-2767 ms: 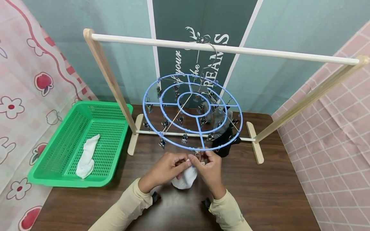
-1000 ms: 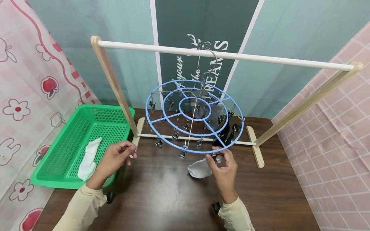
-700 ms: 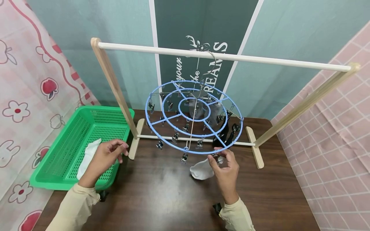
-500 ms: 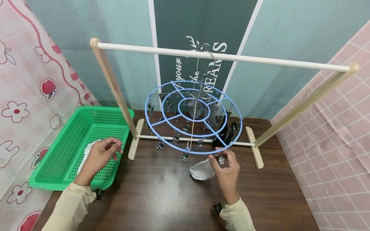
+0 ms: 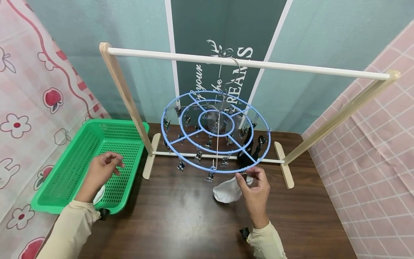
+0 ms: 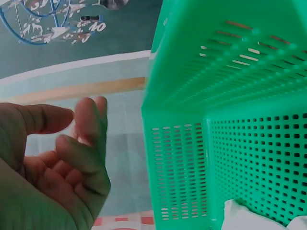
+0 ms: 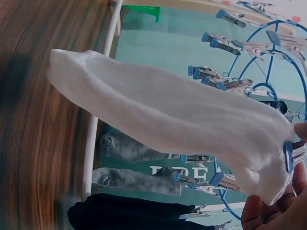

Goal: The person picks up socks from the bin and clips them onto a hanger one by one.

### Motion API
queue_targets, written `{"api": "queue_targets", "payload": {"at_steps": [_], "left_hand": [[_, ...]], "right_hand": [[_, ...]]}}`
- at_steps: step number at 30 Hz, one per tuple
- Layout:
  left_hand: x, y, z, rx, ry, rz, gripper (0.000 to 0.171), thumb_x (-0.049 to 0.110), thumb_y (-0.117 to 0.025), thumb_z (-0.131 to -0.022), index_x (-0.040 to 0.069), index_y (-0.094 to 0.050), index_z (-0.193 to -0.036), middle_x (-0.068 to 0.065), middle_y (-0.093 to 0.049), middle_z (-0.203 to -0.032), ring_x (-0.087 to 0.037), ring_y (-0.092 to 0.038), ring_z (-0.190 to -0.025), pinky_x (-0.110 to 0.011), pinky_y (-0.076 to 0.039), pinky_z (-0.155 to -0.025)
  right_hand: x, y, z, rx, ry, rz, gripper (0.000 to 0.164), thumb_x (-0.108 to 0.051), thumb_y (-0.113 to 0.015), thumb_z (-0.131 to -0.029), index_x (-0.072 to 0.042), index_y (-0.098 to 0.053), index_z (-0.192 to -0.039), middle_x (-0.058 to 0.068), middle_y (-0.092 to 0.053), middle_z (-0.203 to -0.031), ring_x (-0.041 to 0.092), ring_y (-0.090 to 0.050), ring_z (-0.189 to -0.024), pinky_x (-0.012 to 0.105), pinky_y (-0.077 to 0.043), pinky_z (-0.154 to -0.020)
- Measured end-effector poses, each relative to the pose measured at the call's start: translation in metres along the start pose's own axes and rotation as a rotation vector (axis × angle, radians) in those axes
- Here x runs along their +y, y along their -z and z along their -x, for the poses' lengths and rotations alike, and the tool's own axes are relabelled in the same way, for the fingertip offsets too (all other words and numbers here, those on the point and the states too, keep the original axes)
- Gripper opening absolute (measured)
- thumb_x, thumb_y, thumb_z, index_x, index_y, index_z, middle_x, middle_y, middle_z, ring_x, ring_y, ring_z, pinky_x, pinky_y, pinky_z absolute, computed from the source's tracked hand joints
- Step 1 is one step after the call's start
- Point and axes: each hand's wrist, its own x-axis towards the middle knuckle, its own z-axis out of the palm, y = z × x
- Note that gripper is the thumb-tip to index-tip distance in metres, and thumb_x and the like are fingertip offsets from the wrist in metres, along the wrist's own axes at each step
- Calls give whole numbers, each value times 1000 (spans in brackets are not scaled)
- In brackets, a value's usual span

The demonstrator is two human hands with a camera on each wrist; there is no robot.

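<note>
My right hand [image 5: 255,192] pinches a metal clip [image 7: 296,153] at the front edge of the round blue hanger [image 5: 233,172]. From that clip hangs a white sock [image 5: 227,190], its cuff bunched in the clip's jaws and its toe slanting down over the table. My left hand [image 5: 99,172] hovers over the green basket [image 5: 45,205], fingers loosely bent and holding nothing. Beneath its wrist, a second white sock [image 5: 99,195] lies in the basket, mostly hidden; part of that sock also shows in the left wrist view.
Grey socks [image 7: 136,181] and a black garment [image 7: 129,211] hang from other clips at the back right. The hanger hooks onto the white bar [image 5: 307,67] of a wooden stand. Several bare clips [image 5: 198,155] dangle around its rings.
Both hands were together at the white sock; my left has since moved left to over the basket. My right hand stays at the clip, slightly further right. The hanger has turned.
</note>
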Motion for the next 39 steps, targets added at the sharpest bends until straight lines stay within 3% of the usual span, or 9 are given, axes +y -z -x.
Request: {"api": "queue_targets", "payload": {"at_steps": [5, 11, 30, 35, 39], "left_hand": [[-8, 8, -8, -40, 79, 14, 33, 20, -42, -104, -7, -56, -117, -10, -68, -86, -14, -63, -61, -31, -46, -50], [-17, 14, -16, -80, 137, 40, 34, 22, -41, -104, -7, -51, -119, -1, -67, -89, -7, -62, -68, -30, -48, -56], [-37, 33, -34, -33, 218, 97, 40, 26, -41, -102, -7, -47, -126, 15, -62, -84, -2, -61, -71, -27, -50, -61], [-42, 36, -38, -34, 275, 102, 43, 31, -40, -102, -4, -47, -127, -8, -60, -108, -4, -59, -83, -32, -51, -77], [-45, 37, -41, -39, 322, 121, 50, 35, -38, -102, -4, -43, -131, -30, -37, -137, -33, -50, -113, -52, -41, -96]], "right_hand": [[1, 0, 0, 0, 4, 2, 24, 16, -73, -71, 15, -56, -88, 16, -58, -82, 9, -53, -82, 25, -41, -76], [4, 0, 0, 4, 23, 1, 22, 17, -72, -71, 15, -56, -85, 17, -57, -80, 9, -52, -80, 25, -40, -74], [6, 1, -2, 6, 27, -14, 19, 18, -70, -73, 15, -56, -84, 13, -57, -80, 8, -52, -77, 28, -40, -68], [8, 1, -2, 3, 8, -15, 18, 18, -71, -73, 15, -56, -84, 13, -57, -80, 7, -52, -77, 27, -40, -68], [8, 1, -1, 1, -10, -9, 19, 17, -71, -73, 14, -57, -84, 12, -56, -80, 7, -52, -76, 27, -41, -68]]}}
